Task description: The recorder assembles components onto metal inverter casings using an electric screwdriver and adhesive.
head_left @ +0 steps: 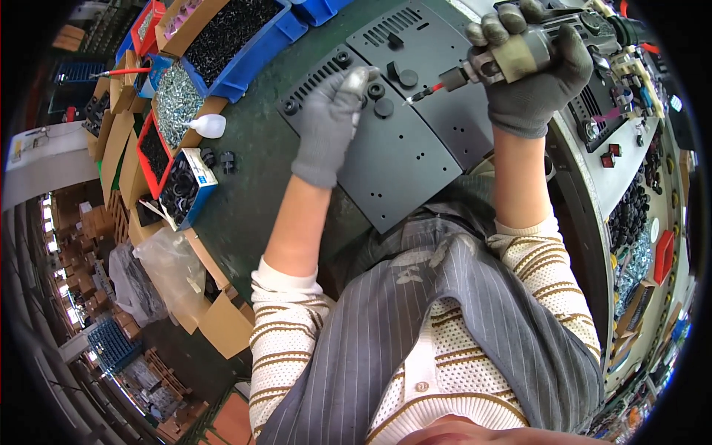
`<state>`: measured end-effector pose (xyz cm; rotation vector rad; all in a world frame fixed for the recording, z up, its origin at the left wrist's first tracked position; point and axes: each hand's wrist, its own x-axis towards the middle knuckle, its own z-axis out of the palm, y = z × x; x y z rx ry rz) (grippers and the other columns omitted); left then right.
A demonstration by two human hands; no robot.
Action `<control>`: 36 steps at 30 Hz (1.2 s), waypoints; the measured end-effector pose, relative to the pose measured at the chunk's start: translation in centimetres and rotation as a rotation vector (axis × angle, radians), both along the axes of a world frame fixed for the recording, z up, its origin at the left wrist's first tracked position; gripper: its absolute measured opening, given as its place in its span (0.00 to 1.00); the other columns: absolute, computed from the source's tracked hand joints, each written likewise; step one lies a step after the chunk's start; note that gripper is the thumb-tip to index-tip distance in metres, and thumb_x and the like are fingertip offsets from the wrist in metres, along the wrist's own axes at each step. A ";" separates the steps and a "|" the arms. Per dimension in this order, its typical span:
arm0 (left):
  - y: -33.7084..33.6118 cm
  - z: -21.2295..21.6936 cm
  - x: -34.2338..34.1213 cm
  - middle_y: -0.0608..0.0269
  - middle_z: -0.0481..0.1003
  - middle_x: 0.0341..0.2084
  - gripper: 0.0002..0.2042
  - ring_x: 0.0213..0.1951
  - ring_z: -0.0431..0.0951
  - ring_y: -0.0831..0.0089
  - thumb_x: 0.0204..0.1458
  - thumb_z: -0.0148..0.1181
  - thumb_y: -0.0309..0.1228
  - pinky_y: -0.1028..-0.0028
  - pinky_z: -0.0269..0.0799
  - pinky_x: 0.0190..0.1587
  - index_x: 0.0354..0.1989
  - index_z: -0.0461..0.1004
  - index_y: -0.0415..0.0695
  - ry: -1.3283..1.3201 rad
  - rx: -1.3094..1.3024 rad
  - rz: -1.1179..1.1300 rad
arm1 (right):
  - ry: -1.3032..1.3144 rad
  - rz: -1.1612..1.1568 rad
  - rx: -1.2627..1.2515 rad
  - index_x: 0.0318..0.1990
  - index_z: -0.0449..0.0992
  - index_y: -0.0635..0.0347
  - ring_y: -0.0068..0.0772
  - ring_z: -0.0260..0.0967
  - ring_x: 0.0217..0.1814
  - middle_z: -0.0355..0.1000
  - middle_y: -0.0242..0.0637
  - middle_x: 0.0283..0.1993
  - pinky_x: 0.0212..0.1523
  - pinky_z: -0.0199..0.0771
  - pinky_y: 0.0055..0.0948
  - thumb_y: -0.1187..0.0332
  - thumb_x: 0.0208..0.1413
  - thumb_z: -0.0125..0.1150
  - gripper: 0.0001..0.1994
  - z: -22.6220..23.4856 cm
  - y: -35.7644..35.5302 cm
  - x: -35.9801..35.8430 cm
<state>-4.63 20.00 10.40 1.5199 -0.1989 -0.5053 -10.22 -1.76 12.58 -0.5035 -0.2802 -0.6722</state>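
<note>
In my gloved right hand [530,89] is a power screwdriver [519,58], held sideways with its bit pointing left. A small bright piece shows at the bit's tip, too small to name. My gloved left hand [330,126] is closed in a pinch above the dark grey metal panel [400,174]; what its fingertips hold, if anything, cannot be made out. A second dark panel [460,130] lies alongside on the right. Around the seam sit round black feet [383,108], and another black disc [408,77]. Both panels have slots and small holes.
On the green bench's left stand a blue bin [239,89] of black screws, a box of silver screws [176,104], a red tray [142,157], a white squeeze bottle [210,126] and a small carton [202,178] of black parts. A pale worktop [612,182] with loose parts lies right.
</note>
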 end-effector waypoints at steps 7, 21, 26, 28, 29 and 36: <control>-3.2 -0.4 5.8 0.60 0.84 0.32 0.22 0.37 0.84 0.66 0.54 0.65 0.54 0.69 0.76 0.42 0.43 0.84 0.46 -0.660 0.944 -0.304 | 0.119 -0.107 -0.072 0.44 0.74 0.55 0.39 0.75 0.30 0.75 0.36 0.32 0.35 0.76 0.42 0.47 0.57 0.59 0.20 -0.9 -1.4 0.2; -1.6 -1.1 8.7 0.61 0.82 0.38 0.18 0.40 0.82 0.63 0.51 0.70 0.47 0.64 0.76 0.43 0.46 0.84 0.51 -0.819 1.003 -0.262 | 0.312 -0.147 -0.307 0.51 0.69 0.63 0.34 0.74 0.29 0.73 0.40 0.32 0.33 0.79 0.33 0.60 0.54 0.62 0.21 0.4 -0.1 6.6; -2.6 -1.6 9.9 0.59 0.83 0.35 0.17 0.38 0.83 0.61 0.52 0.69 0.46 0.64 0.75 0.41 0.46 0.84 0.51 -0.753 0.921 -0.192 | 0.307 -0.131 -0.383 0.49 0.69 0.62 0.29 0.73 0.27 0.72 0.37 0.31 0.28 0.79 0.30 0.65 0.56 0.63 0.16 0.6 1.1 11.4; -2.9 -2.0 10.2 0.58 0.82 0.35 0.16 0.39 0.83 0.60 0.53 0.67 0.46 0.62 0.76 0.41 0.45 0.84 0.51 -0.811 0.920 -0.203 | 0.331 -0.109 -0.407 0.47 0.71 0.62 0.27 0.73 0.25 0.73 0.36 0.31 0.25 0.76 0.28 0.66 0.56 0.65 0.15 0.1 1.7 12.9; -3.0 -2.2 10.3 0.58 0.82 0.35 0.16 0.39 0.83 0.59 0.54 0.67 0.46 0.61 0.76 0.41 0.45 0.84 0.51 -0.834 0.927 -0.201 | 0.340 -0.064 -0.427 0.46 0.71 0.62 0.26 0.72 0.24 0.73 0.36 0.31 0.24 0.74 0.27 0.66 0.56 0.65 0.15 -0.2 2.1 13.6; -3.3 -3.1 10.5 0.57 0.82 0.36 0.16 0.41 0.82 0.54 0.55 0.63 0.49 0.57 0.76 0.42 0.42 0.84 0.51 -0.919 0.964 -0.171 | 0.518 -0.008 -0.805 0.44 0.74 0.61 0.27 0.73 0.30 0.73 0.34 0.32 0.33 0.74 0.30 0.57 0.57 0.65 0.17 -2.5 3.4 16.2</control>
